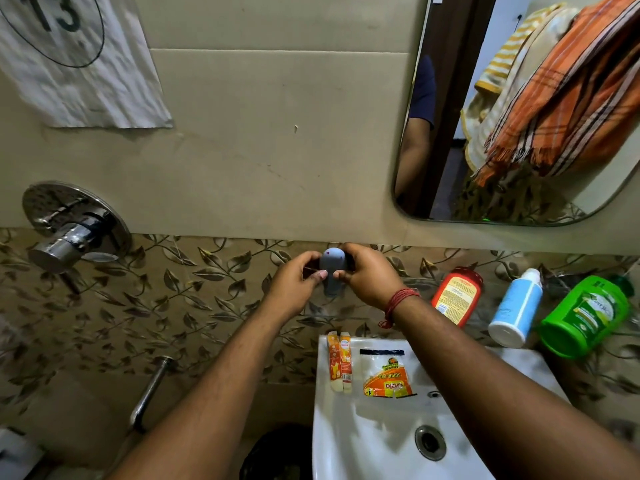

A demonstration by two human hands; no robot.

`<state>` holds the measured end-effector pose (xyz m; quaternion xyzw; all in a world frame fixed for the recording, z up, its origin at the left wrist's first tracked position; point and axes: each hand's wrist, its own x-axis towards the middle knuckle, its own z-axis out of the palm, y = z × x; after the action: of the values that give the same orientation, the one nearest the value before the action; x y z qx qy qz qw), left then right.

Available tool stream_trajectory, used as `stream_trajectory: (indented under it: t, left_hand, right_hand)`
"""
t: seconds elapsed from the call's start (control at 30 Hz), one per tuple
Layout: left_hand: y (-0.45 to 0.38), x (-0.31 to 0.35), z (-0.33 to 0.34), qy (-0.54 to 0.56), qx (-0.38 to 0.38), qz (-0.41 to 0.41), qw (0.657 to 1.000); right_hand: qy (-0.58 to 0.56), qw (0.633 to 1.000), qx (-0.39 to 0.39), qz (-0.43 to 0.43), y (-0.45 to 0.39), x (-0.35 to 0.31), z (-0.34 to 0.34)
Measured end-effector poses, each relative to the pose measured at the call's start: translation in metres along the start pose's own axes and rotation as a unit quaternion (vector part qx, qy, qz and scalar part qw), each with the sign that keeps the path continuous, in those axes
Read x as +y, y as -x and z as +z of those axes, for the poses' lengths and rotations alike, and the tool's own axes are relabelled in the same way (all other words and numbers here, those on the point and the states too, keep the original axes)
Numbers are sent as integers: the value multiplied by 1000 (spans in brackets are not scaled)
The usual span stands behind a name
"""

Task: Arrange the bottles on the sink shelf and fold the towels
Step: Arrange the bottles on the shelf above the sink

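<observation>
Both arms reach forward above the sink (346, 441), left of the mirror (519, 133). The left hand (298, 282) and right hand (367, 275) grip a grey bottle (331, 271) from either side, upright against the leaf-patterned tiles. Fingers hide its sides; what its base rests on cannot be made out.

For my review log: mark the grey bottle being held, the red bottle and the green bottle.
grey bottle (331, 271): head view, middle of its body between both hands.
red bottle (456, 295): head view, on its back label.
green bottle (585, 315): head view, on its front label.
</observation>
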<state>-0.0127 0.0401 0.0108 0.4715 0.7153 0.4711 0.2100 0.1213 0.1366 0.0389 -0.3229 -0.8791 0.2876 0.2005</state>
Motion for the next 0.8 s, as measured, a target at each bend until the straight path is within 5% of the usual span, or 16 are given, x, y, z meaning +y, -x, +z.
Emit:
stream_trajectory:
  t: [0.43,0.63,0.8]
  left_hand:
    - [8,-6,2,57,20,-17,998]
    - [43,-3,-6,87,209,61,972]
    - [65,28,16,-28,79,150,985]
  right_hand:
    - [1,1000,3,-10,9,-2,-8]
    - [47,998,34,14,24,14,-48]
    - [162,984,-26,63,40,27,-77]
